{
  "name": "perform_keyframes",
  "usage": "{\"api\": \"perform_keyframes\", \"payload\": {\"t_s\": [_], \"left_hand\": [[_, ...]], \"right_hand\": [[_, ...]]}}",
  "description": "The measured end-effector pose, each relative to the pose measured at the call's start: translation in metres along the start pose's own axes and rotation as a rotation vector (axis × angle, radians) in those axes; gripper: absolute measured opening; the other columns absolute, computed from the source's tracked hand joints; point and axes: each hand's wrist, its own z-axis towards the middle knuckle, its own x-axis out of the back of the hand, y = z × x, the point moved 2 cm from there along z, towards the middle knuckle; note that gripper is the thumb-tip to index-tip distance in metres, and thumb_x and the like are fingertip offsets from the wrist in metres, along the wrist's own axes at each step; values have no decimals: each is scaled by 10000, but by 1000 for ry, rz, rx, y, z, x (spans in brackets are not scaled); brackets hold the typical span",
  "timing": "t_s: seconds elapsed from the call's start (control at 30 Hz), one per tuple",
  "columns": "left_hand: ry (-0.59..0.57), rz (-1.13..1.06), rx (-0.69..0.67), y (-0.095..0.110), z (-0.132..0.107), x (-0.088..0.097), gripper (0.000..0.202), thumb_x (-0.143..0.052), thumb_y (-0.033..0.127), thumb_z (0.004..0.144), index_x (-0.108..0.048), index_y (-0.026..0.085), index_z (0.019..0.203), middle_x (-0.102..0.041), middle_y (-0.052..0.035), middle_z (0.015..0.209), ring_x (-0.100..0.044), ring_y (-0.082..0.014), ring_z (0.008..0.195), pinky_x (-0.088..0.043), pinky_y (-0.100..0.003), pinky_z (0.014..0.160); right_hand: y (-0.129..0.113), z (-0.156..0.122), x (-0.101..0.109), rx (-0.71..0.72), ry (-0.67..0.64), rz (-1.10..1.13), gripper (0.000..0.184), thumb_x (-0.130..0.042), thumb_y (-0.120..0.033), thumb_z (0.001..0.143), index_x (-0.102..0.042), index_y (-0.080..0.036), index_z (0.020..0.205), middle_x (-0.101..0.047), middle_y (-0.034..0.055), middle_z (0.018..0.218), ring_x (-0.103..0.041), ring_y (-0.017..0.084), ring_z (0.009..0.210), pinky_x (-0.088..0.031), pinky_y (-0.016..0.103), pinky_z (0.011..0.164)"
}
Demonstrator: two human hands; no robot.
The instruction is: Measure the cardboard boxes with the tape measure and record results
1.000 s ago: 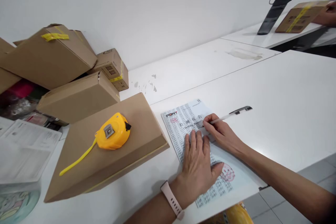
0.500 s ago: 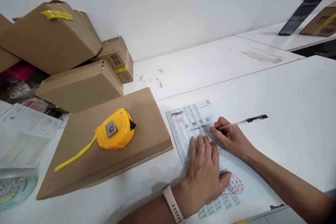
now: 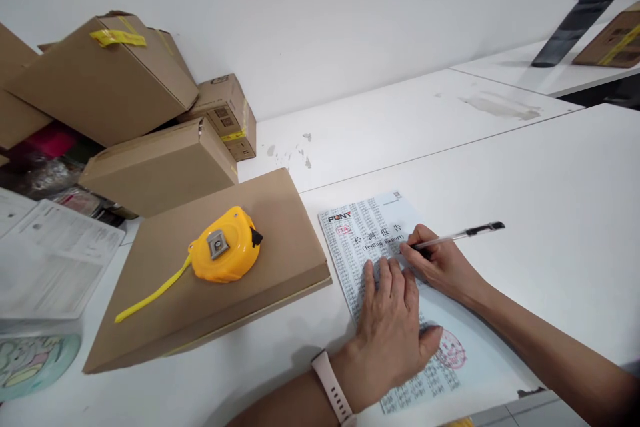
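A printed report sheet (image 3: pixel 370 227) with a red stamp lies on the white table (image 3: pixel 540 200). My left hand (image 3: pixel 393 333) rests flat on the sheet, fingers together and stretched out, a pale watch strap on the wrist. My right hand (image 3: pixel 440 263) pinches a clear pen with a black cap (image 3: pixel 465 234), its tip on the sheet near the heading. A yellow tape measure (image 3: pixel 225 255), its tape pulled out a little, sits on a flat cardboard box (image 3: pixel 280 227) to the left of the sheet.
Several cardboard boxes (image 3: pixel 105 80) are piled at the back left against the wall. Papers (image 3: pixel 50 260) lie at the far left. Another box (image 3: pixel 610 43) and a black bag (image 3: pixel 575 20) stand on a table at the far right. The table's front edge runs below my arms.
Over the second the view shifted, so everything slid slightly. The right hand with the pen moved a little to the right along the sheet. My left hand stays flat on the paper.
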Motion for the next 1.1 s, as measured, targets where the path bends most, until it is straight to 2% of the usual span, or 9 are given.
{"api": "perform_keyframes", "payload": {"t_s": [0.37,0.83,1.1], "left_hand": [[-6,-9,-1,-1,1,-1,776,-337,597,1015,-449,-21,1472,-500,-273,1503,-420,-411,1439,-373,-569,1176],[-2,-28,-4,-1,-1,1,759,-329,583,1022,-451,-21,1464,-486,-289,1506,-420,-404,1441,-365,-563,1186],[-30,-34,-2,-1,0,3,766,-309,584,1027,-433,-23,1477,-477,-281,1518,-403,-407,1452,-361,-565,1189]], "right_hand": [[-5,1,1,11,22,-34,276,-579,-397,916,-454,-241,725,-372,-72,550,-305,99,490,-257,263,446],[2,1,1,-4,24,-18,282,-542,-431,952,-452,-243,762,-357,-80,569,-299,105,510,-270,266,467],[-3,1,2,-3,33,-39,273,-565,-401,931,-461,-240,736,-360,-77,551,-297,100,494,-256,266,456]]}}
